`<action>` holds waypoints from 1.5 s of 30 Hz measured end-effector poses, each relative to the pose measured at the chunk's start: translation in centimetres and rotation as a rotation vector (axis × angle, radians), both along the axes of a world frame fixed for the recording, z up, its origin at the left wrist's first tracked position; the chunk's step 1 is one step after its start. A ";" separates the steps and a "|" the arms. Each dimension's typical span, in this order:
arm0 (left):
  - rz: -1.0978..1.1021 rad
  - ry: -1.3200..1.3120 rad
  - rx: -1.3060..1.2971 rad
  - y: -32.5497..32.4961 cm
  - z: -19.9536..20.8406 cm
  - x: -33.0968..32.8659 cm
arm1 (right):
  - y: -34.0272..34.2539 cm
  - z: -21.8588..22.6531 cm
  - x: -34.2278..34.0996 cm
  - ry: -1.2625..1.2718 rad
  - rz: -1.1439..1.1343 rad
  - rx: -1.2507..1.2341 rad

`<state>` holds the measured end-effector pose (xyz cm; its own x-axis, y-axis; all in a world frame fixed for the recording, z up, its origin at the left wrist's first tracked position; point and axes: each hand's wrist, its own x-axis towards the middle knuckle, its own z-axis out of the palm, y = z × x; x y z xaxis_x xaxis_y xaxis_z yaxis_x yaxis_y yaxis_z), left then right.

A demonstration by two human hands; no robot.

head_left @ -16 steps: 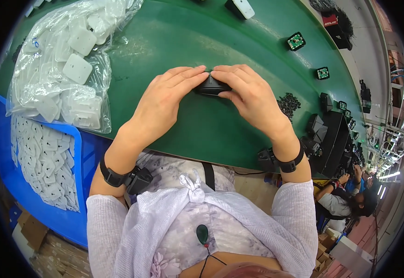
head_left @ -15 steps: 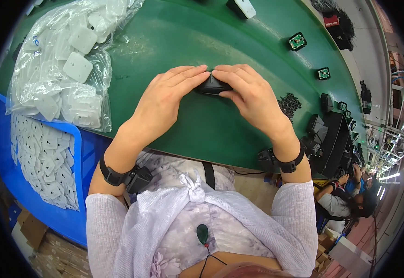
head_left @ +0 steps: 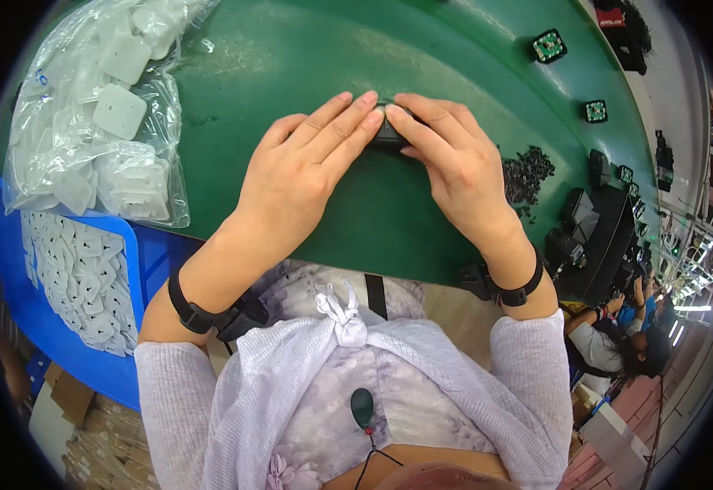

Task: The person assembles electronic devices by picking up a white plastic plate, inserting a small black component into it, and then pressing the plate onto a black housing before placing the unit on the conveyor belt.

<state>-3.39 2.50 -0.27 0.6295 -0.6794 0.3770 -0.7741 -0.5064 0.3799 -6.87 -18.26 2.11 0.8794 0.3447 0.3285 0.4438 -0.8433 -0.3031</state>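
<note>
On the green table a small black plastic housing (head_left: 389, 140) lies between my two hands, partly hidden by the fingers. My left hand (head_left: 303, 167) reaches over it from the left, its fingers fairly straight and the fingertips pressed on the housing's top edge. From the other side my right hand (head_left: 458, 155) grips it, index finger along the top and thumb tucked low at its near side. The fingertips of both hands nearly meet over the housing. A scatter of tiny black parts (head_left: 526, 175) lies just right of my right hand.
A clear bag of white square plates (head_left: 119, 112) lies at the left. Below it, a blue bin (head_left: 136, 261) holds many white plates. Black housings with green circuit boards (head_left: 549, 46) stand along the right. A co-worker (head_left: 610, 343) sits at the far right.
The whole view has shifted slightly. Both hands stay on the black housing, and their fingers now cover more of its top; the left fingers have spread a little.
</note>
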 end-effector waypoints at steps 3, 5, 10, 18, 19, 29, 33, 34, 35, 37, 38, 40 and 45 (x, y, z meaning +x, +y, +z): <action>0.022 -0.040 0.055 0.0 -0.4 -0.1 | 0.9 -0.7 -0.6 -0.053 -0.067 -0.031; 0.020 -0.056 0.084 0.0 0.0 0.1 | 1.4 -0.9 -0.6 -0.081 -0.112 -0.030; 0.035 -0.088 0.077 -0.6 -0.1 -0.1 | 0.7 0.1 -0.4 0.021 -0.098 0.113; 0.078 0.340 -0.289 -2.6 0.5 3.4 | -2.0 1.4 2.9 0.506 -0.158 0.689; 0.106 0.808 -0.418 -2.7 1.1 3.0 | -1.9 1.5 2.2 0.458 -0.106 0.836; 0.024 1.170 -0.687 -3.1 2.2 1.2 | -0.4 3.4 0.2 0.426 -0.186 0.801; 0.029 1.241 -0.780 -3.2 2.2 1.1 | -0.4 2.7 0.4 0.426 -0.182 0.937; 0.030 1.273 -0.795 -3.2 2.2 1.1 | -0.4 2.8 0.3 0.453 -0.166 1.014; 0.027 1.271 -0.797 -3.3 2.2 1.2 | -0.5 2.9 0.2 0.481 -0.150 1.091; 0.020 1.277 -0.764 -3.3 2.1 1.3 | -0.8 2.9 0.2 0.485 -0.159 1.043; 0.018 1.276 -0.765 -3.4 2.1 1.2 | -0.9 2.9 0.3 0.491 -0.167 0.995; 0.030 1.223 -0.776 -3.7 2.2 0.9 | -0.8 3.2 0.3 0.463 -0.158 0.973; 0.042 1.225 -0.850 -2.5 4.2 0.5 | 0.6 4.5 0.0 0.427 -0.131 1.001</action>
